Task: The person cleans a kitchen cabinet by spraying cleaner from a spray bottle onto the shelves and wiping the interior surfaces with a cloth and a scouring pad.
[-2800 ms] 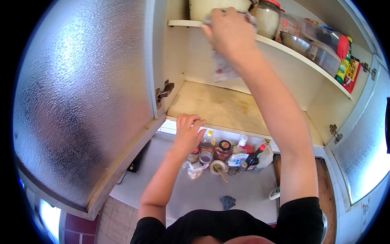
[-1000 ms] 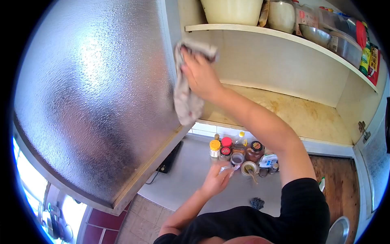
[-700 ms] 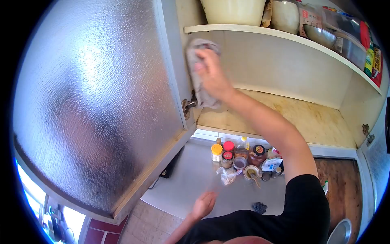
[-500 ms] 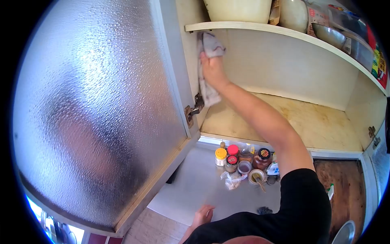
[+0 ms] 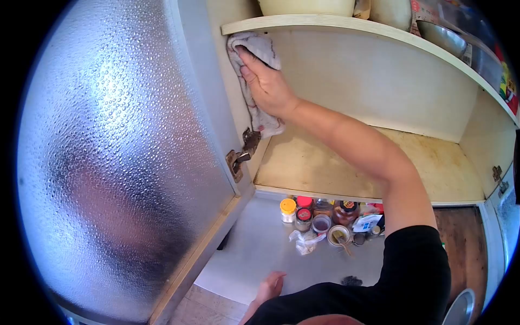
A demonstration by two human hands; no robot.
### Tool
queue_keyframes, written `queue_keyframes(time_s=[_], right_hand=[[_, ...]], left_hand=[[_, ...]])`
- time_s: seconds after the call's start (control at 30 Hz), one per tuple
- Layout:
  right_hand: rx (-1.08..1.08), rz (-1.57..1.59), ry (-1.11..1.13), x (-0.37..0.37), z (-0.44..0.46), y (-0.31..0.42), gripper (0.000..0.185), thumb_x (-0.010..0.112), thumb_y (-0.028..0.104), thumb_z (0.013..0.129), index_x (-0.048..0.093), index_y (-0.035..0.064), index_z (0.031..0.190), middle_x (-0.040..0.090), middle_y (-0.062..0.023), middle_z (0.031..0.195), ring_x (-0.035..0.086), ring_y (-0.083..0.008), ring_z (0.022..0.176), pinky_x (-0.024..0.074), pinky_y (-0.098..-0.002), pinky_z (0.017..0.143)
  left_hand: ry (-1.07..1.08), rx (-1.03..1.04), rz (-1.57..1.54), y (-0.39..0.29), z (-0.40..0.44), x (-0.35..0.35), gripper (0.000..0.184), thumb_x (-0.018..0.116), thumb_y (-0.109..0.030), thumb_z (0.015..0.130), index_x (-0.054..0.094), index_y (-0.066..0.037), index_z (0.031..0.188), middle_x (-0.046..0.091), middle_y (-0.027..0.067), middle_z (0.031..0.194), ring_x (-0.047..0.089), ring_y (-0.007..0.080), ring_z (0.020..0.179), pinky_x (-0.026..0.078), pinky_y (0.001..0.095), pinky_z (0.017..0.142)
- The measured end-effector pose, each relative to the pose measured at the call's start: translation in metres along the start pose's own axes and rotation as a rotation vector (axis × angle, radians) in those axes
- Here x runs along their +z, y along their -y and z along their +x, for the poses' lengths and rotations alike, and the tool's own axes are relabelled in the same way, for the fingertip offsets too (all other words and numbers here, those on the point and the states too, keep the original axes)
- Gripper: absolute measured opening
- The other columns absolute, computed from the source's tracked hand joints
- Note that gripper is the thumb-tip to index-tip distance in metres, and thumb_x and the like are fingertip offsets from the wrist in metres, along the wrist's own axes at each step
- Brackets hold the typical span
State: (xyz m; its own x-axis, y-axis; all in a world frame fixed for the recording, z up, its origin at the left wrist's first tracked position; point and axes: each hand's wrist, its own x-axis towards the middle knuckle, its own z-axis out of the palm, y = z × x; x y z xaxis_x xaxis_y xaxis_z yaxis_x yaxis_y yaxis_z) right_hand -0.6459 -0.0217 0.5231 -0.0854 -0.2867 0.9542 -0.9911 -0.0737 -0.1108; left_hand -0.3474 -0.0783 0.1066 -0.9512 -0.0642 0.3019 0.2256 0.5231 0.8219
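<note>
My right hand (image 5: pixel 266 86) is raised into the cupboard, closed on a pale cloth (image 5: pixel 265 120) with faint reddish lines. It presses the cloth against the cupboard's left inner wall, just under the shelf (image 5: pixel 346 23). The cloth's upper part bunches around my fingers and its lower part hangs down near the hinge (image 5: pixel 238 162). My left hand (image 5: pixel 270 286) is low at the front edge of the grey countertop (image 5: pixel 238 265), its fingers loosely bent with nothing visible in them.
A textured glass door (image 5: pixel 119 162) stands open at left. Below the stained cupboard floor (image 5: pixel 309 162) are several jars (image 5: pixel 303 216), a plastic bag (image 5: pixel 305 244) and a bowl with a brush (image 5: pixel 339 236). A metal bowl (image 5: pixel 441 40) and containers crowd the shelf. A dark scourer (image 5: pixel 351 280) lies nearby.
My right hand has shifted slightly with the cloth along the left wall, and its thumb now shows against the cloth. The view has turned a little; my left hand has stayed put.
</note>
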Motion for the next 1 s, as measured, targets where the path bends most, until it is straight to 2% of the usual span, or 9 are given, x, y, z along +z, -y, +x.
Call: queue_keyframes(time_s=[0.13, 0.27, 0.37, 0.57, 0.7, 0.8, 0.83, 0.9, 1.0], right_hand=[[-0.115, -0.209, -0.051, 0.015, -0.028, 0.017, 0.041, 0.038, 0.017, 0.094, 0.036, 0.0017, 0.132, 0.045, -0.0212, 0.127, 0.044, -0.0333, 0.118, 0.0332, -0.0345, 0.1], [0.326, -0.16, 0.146, -0.003, -0.016, -0.004, 0.044, 0.037, 0.019, 0.093, 0.032, 0.0037, 0.134, 0.041, -0.0282, 0.126, 0.041, -0.0414, 0.117, 0.0312, -0.0384, 0.101], [0.13, -0.485, -0.119, 0.001, -0.004, -0.09, 0.044, 0.037, 0.019, 0.091, 0.034, 0.0031, 0.132, 0.046, -0.0315, 0.119, 0.046, -0.0441, 0.109, 0.0375, -0.0423, 0.095], [0.386, -0.985, 0.157, -0.023, 0.029, -0.122, 0.045, 0.042, 0.017, 0.086, 0.037, 0.0018, 0.128, 0.056, -0.0267, 0.109, 0.057, -0.0419, 0.092, 0.0473, -0.049, 0.077], [0.049, -1.543, 0.37, -0.053, 0.027, -0.125, 0.043, 0.044, 0.017, 0.084, 0.043, 0.0087, 0.126, 0.059, -0.0235, 0.105, 0.06, -0.0362, 0.091, 0.0468, -0.0478, 0.079], [0.237, -1.505, 0.405, -0.131, 0.008, -0.132, 0.04, 0.041, 0.017, 0.085, 0.045, 0.0147, 0.125, 0.061, -0.0135, 0.106, 0.06, -0.0329, 0.092, 0.0459, -0.0457, 0.083], [-0.033, -1.627, 0.266, -0.172, -0.017, -0.134, 0.04, 0.041, 0.018, 0.086, 0.044, 0.0163, 0.126, 0.062, -0.0104, 0.106, 0.061, -0.0312, 0.091, 0.0471, -0.0446, 0.081], [0.694, -1.537, 0.265, -0.233, -0.036, -0.102, 0.047, 0.04, 0.014, 0.086, 0.034, 0.0166, 0.133, 0.053, -0.0122, 0.122, 0.057, -0.0309, 0.103, 0.0462, -0.0457, 0.084], [0.615, -0.867, -0.419, -0.328, -0.064, -0.13, 0.037, 0.036, 0.018, 0.087, 0.044, 0.0092, 0.122, 0.056, -0.0137, 0.115, 0.057, -0.0321, 0.1, 0.0455, -0.0477, 0.084]], left_hand=[[0.053, 0.013, 0.022, -0.002, -0.008, -0.005, 0.015, 0.056, 0.001, 0.08, 0.061, -0.004, 0.093, 0.061, 0.0141, 0.087, 0.061, 0.0324, 0.08, 0.049, 0.0356, 0.069], [0.033, -0.022, 0.008, 0.005, -0.019, -0.008, 0.014, 0.056, 0.001, 0.079, 0.061, -0.004, 0.091, 0.061, 0.0141, 0.087, 0.061, 0.0323, 0.08, 0.049, 0.0359, 0.07], [-0.028, -0.05, 0.034, 0.012, -0.033, -0.016, 0.013, 0.057, 0.001, 0.077, 0.061, -0.004, 0.089, 0.061, 0.0143, 0.086, 0.06, 0.0321, 0.079, 0.049, 0.0364, 0.069], [-0.073, -0.071, 0.039, 0.039, -0.037, -0.015, 0.013, 0.057, 0.002, 0.077, 0.061, -0.004, 0.087, 0.061, 0.014, 0.083, 0.06, 0.0322, 0.077, 0.049, 0.0369, 0.067], [-0.056, -0.04, 0.06, 0.032, -0.028, -0.014, 0.011, 0.056, 0.0, 0.078, 0.062, -0.003, 0.087, 0.061, 0.0146, 0.082, 0.06, 0.0327, 0.077, 0.049, 0.037, 0.067], [-0.046, -0.036, 0.048, 0.024, -0.022, -0.012, 0.011, 0.056, 0.0, 0.078, 0.062, -0.003, 0.087, 0.061, 0.0151, 0.082, 0.06, 0.033, 0.078, 0.049, 0.037, 0.067], [-0.043, -0.038, 0.042, 0.023, -0.022, -0.01, 0.01, 0.056, -0.001, 0.078, 0.062, -0.003, 0.087, 0.061, 0.0153, 0.083, 0.06, 0.0331, 0.078, 0.049, 0.037, 0.067], [-0.022, -0.043, 0.02, 0.021, -0.024, -0.007, 0.01, 0.056, -0.001, 0.079, 0.062, -0.002, 0.087, 0.061, 0.0156, 0.083, 0.06, 0.0336, 0.078, 0.049, 0.0373, 0.067], [0.031, -0.04, 0.015, 0.025, -0.025, -0.006, 0.01, 0.055, -0.002, 0.08, 0.061, -0.002, 0.088, 0.061, 0.016, 0.083, 0.06, 0.0342, 0.077, 0.049, 0.038, 0.067]])
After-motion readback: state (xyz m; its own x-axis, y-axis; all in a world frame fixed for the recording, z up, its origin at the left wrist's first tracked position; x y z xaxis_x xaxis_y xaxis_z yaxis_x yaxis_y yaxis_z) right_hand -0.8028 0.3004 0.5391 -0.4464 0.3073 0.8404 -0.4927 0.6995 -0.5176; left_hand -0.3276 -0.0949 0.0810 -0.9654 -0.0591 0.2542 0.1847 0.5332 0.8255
